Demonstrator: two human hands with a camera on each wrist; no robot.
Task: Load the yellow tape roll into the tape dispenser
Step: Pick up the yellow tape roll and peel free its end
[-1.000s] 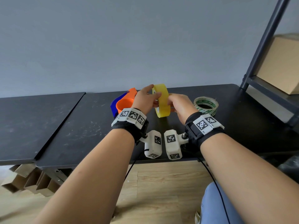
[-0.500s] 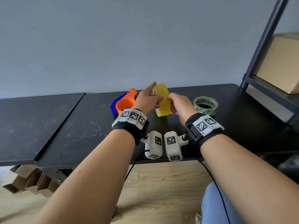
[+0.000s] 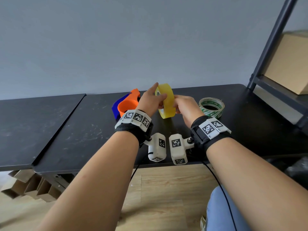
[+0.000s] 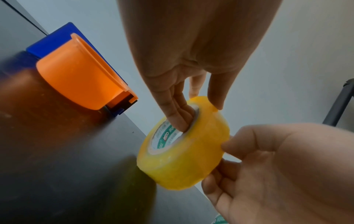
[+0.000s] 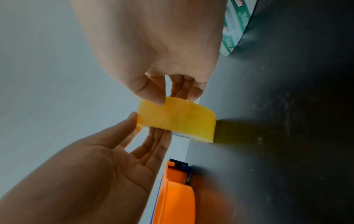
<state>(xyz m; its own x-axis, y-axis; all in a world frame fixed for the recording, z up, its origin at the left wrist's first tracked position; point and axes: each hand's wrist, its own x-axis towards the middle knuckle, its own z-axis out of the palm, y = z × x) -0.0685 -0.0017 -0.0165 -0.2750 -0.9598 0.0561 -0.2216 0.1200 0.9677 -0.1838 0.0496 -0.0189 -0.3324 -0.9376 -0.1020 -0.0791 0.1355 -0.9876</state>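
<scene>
The yellow tape roll (image 3: 167, 104) (image 4: 191, 154) (image 5: 178, 119) stands on edge just above the black table, held between both hands. My left hand (image 3: 150, 102) (image 4: 191, 106) has fingers tucked into the roll's core and its thumb on the outer band; the forefinger points up along the rim. My right hand (image 3: 183, 105) (image 5: 172, 94) pinches the roll's right side with thumb and fingers. The tape dispenser (image 3: 128, 104) (image 4: 76, 78) (image 5: 176, 197), orange with a blue side plate, lies on the table just left of my left hand, with no roll in it.
A green-and-white tape roll (image 3: 211, 107) (image 5: 235, 25) lies flat to the right of my right hand. The black table (image 3: 83, 130) meets a grey wall behind. A dark metal shelf frame (image 3: 270, 47) with a cardboard box (image 3: 290, 64) rises at the right.
My left forefinger has straightened and now points up beside the roll. The roll has stayed between both hands, lifted slightly.
</scene>
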